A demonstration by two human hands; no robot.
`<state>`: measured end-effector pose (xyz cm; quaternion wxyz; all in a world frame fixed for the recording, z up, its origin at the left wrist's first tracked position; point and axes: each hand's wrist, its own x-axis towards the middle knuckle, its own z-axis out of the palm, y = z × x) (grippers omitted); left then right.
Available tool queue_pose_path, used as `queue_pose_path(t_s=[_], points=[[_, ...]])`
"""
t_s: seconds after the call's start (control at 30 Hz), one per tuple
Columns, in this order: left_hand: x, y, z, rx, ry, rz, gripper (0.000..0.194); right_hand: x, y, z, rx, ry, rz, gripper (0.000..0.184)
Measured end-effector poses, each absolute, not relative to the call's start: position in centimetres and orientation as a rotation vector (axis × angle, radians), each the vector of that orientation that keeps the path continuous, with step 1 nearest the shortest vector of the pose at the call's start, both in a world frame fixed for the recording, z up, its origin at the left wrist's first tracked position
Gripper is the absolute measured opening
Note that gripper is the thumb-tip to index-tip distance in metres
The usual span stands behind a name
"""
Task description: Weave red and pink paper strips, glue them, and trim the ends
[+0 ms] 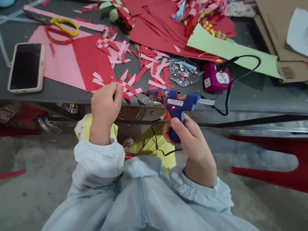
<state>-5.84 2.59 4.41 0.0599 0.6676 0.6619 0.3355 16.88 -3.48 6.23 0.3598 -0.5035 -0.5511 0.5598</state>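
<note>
In my right hand (192, 140) is a blue hot glue gun (182, 102), its red light on, nozzle pointing left, and a glue stick poking out the back. My left hand (106, 106) is closed in a pinch at the table's front edge. By its fingertips is a small woven piece of red and pink paper strips (128, 85), which it appears to hold; the fingers partly cover the contact. A gap separates the nozzle from this piece. Loose red and pink strips (150, 65) lie just beyond, along with a red paper sheet (93, 59).
Scissors (61, 31) and a phone (26, 67) lie at left. A clear dish of small beads or eyes (184, 72) sits near a purple plug box (215, 76) with a black cord (231, 83). Red paper (157, 29) and cardboard (279, 17) lie behind. Red stools (282, 156) flank me.
</note>
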Motion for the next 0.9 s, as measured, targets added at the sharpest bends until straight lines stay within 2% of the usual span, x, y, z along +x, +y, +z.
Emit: queue_pose_path(t_s=[0.13,0.5,0.9], points=[[-6.2,2.4,4.1,2.116,1.946,0.971,0.023,17.1,-3.7,6.3,-1.297,-1.372,1.420,0.032],[-7.1,1.8,3.8,2.337,1.813,0.846,0.031,18.0,-3.9,5.9,-1.285,-1.302,1.427,0.033],[-7.5,1.4,3.9,2.481,1.772,0.748,0.028,18.2,-3.9,5.8,-1.293,-1.274,1.426,0.033]])
